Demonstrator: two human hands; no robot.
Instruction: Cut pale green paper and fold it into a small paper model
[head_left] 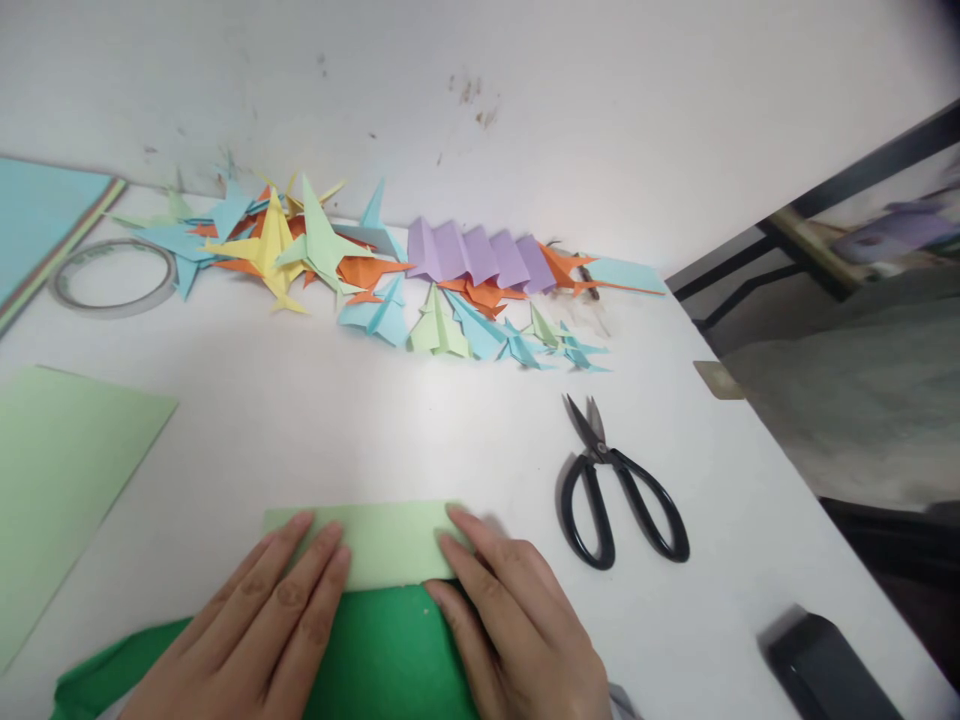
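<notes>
A folded strip of light green paper [386,540] lies at the near edge of the white table [375,430]. My left hand [266,625] rests flat on its left end, fingers stretched out and together. On the strip's right end my right hand [517,625] presses down, fingers extended. Below the strip, between my hands, shows bright green cloth [382,655].
Black scissors [619,490] lie shut right of my hands. A row of coloured origami pieces [375,265] and a purple accordion fold [480,255] sits at the back. A light green sheet [56,480], tape roll [112,277] and paper stack [41,220] are left. A dark object [825,665] is near right.
</notes>
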